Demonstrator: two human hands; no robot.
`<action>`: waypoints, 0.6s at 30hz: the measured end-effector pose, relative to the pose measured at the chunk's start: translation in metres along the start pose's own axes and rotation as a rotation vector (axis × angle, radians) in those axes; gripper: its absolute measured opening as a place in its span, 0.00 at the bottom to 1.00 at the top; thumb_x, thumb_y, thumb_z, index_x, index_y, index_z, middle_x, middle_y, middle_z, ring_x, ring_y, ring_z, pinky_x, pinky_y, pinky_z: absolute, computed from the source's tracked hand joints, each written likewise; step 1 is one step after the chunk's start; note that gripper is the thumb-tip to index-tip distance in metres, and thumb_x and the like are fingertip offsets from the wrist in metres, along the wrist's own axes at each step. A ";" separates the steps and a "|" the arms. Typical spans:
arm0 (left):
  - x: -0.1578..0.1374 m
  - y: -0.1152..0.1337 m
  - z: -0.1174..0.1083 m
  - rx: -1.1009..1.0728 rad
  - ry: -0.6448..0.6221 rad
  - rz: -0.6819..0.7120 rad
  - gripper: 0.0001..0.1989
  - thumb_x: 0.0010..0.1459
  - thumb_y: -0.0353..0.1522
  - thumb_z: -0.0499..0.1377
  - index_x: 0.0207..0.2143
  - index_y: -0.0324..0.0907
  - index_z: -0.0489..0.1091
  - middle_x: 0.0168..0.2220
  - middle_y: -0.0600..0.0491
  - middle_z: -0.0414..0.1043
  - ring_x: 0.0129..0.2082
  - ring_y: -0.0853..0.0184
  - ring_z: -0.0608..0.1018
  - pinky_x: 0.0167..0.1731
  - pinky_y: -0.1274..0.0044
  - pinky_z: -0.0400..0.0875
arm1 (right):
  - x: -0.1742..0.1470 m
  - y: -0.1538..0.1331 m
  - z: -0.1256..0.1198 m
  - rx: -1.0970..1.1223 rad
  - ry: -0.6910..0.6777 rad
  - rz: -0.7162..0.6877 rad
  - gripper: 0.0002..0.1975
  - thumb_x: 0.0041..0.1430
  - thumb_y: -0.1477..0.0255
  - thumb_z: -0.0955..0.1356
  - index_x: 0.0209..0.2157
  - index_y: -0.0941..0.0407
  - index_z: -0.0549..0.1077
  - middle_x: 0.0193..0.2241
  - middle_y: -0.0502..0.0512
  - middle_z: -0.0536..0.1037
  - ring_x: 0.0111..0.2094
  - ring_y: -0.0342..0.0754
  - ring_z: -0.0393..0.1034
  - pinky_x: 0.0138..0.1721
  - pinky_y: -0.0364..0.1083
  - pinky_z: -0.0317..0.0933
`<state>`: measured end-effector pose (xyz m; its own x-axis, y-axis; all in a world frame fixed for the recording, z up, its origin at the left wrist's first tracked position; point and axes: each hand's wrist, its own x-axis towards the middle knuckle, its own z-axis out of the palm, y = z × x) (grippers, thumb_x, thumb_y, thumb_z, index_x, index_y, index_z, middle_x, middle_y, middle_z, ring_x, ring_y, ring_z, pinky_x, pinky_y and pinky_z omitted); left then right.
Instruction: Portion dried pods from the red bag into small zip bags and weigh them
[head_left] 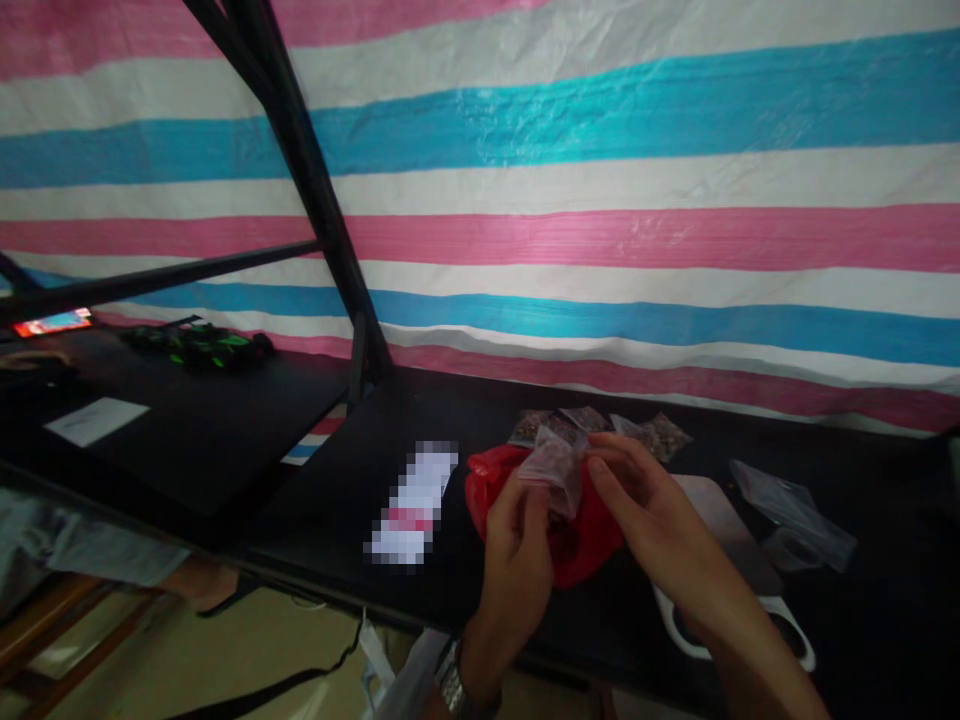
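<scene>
Just above an open red plastic bag [583,567], the left hand [517,545] pinches a small clear plastic bag [556,468] between thumb and fingers. The right hand's [649,500] thumb and fingertips meet its right edge; whether they grip it, I cannot tell. Filled clear bags [666,437] lie behind, on the black table [450,400].

L hand [517,545] & R hand [645,495] hold sm. clr bag [553,468] over red bag [486,482] on blk bench [315,520]; filled pkts [664,437] behind, flat clr pkts [795,510] to R.
</scene>
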<state>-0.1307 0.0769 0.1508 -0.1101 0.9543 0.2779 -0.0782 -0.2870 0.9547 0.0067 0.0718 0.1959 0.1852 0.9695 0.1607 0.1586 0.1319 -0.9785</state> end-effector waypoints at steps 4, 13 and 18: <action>0.003 -0.002 -0.004 -0.031 0.004 -0.018 0.13 0.65 0.40 0.58 0.30 0.44 0.75 0.27 0.53 0.75 0.29 0.64 0.77 0.34 0.73 0.77 | 0.006 0.013 0.004 0.052 -0.015 0.064 0.26 0.60 0.47 0.72 0.51 0.51 0.76 0.38 0.58 0.87 0.39 0.56 0.84 0.39 0.54 0.78; 0.001 -0.013 -0.015 0.331 0.196 0.272 0.13 0.69 0.27 0.50 0.48 0.43 0.73 0.42 0.48 0.77 0.40 0.62 0.79 0.41 0.71 0.75 | 0.014 0.020 0.005 -0.099 0.226 -0.040 0.21 0.55 0.59 0.75 0.48 0.53 0.76 0.41 0.58 0.85 0.42 0.58 0.82 0.47 0.58 0.74; 0.001 -0.012 -0.017 0.361 0.209 0.359 0.12 0.70 0.26 0.50 0.45 0.44 0.72 0.41 0.50 0.76 0.40 0.64 0.79 0.42 0.73 0.75 | 0.010 0.017 0.010 -0.274 0.182 -0.105 0.14 0.57 0.62 0.72 0.43 0.52 0.80 0.40 0.58 0.86 0.43 0.58 0.81 0.51 0.58 0.72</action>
<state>-0.1468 0.0799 0.1379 -0.2646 0.7543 0.6008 0.3409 -0.5096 0.7900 0.0021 0.0861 0.1797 0.3201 0.8975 0.3032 0.4359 0.1446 -0.8883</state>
